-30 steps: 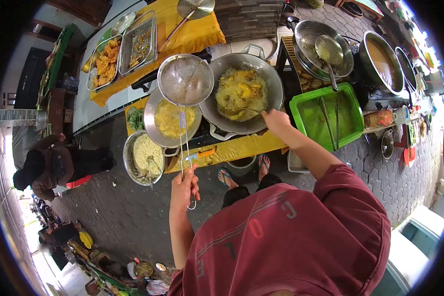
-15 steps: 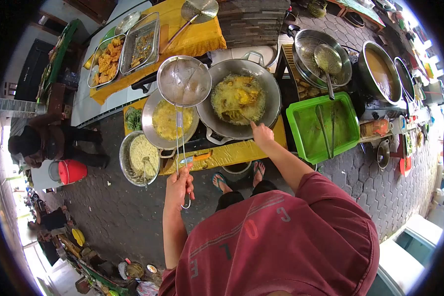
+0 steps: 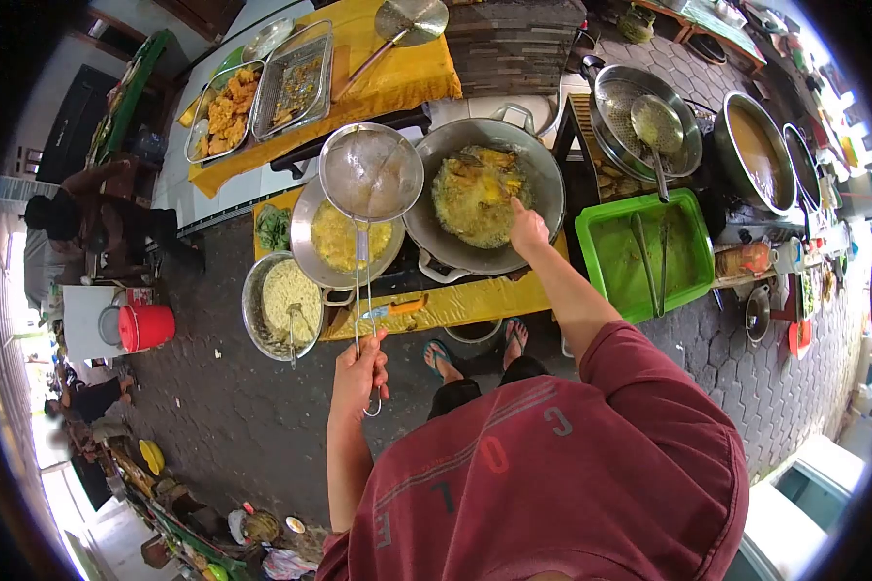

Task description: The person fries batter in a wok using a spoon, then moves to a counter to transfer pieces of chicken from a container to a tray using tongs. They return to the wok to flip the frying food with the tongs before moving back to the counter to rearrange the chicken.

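My left hand (image 3: 358, 373) is wrapped round the long wire handle of a round mesh strainer (image 3: 371, 172). The strainer's bowl hangs over the left wok (image 3: 305, 250), where yellow food bubbles in oil. My right hand (image 3: 529, 232) is over the near right part of the larger wok (image 3: 543, 198). Its fingers are closed and point toward the frying food (image 3: 475, 194); what they hold, if anything, is hidden. Golden-brown pieces float in the foaming oil there. A knife with an orange handle (image 3: 407, 306) lies on the yellow table edge below the woks.
Left of the woks stands a bowl of pale batter (image 3: 289, 295) with a ladle. A green tray (image 3: 693, 281) with tongs is at the right. Beyond are a basket of fried pieces (image 3: 228, 116), a wire basket (image 3: 291, 82) and a pan with a skimmer (image 3: 656, 124).
My right hand has moved forward and slightly right, further over the larger wok. My left hand keeps hold of the strainer over the left wok. The whole view has shifted slightly.
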A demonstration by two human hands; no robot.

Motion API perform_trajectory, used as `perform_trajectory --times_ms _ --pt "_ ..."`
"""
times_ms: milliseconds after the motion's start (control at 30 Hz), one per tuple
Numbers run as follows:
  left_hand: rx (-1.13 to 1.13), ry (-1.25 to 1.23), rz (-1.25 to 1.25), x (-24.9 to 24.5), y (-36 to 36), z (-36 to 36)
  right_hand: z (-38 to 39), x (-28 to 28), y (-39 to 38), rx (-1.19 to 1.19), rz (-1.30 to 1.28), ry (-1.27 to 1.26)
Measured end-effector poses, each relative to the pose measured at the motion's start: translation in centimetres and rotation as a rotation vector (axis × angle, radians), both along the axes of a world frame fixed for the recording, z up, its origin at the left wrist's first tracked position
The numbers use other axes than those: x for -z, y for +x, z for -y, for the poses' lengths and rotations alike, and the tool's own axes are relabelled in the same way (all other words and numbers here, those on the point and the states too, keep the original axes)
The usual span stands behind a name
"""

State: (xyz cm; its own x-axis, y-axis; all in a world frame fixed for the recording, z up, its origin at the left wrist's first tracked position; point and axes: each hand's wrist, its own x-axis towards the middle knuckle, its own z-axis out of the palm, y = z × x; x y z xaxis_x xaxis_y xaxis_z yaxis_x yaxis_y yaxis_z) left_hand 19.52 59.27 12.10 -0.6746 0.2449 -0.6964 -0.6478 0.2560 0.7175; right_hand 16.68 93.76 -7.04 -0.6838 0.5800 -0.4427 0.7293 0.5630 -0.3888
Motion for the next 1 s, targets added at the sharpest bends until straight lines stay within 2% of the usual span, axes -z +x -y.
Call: perform_trajectory --times_ms 133,367,467,567,633,767,833,900,1000 --pt "-0.002 -0.011 0.012 0.4 -0.1 0.1 -2.1 0.1 -0.5 -0.023 0.014 0.015" --pt "0.025 -0.056 0.037 1.8 -0.2 0.1 -5.3 -0.9 -0.3 0.107 0.033 -0.025" --pt "0.067 -0.133 0.030 2.8 -0.5 -0.6 -7.6 0.1 -1.4 0.162 0.086 -0.003" --pt "0.064 -0.185 0.010 5.0 -1.0 -1.1 -9.1 1.7 -2.4 0.219 -0.002 0.035" --pt "0.160 -0.343 0.006 6.3 -1.6 -1.8 -9.5 2.3 -2.8 0.277 -0.020 0.013" --pt "0.278 -0.433 -0.087 8.5 -2.4 -3.9 -8.7 3.2 -2.4 0.138 0.053 0.027" --pt "0.456 -0.534 -0.219 9.4 -3.0 -4.8 -8.3 3.8 -1.2 0.075 0.087 0.031" --pt "0.497 -0.593 -0.201 9.2 -3.9 -5.7 -7.7 4.2 0.6 -0.087 0.071 0.078" --pt "0.540 -0.654 -0.195 9.8 -4.9 -6.2 -6.9 6.2 2.6 -0.057 0.097 0.076"
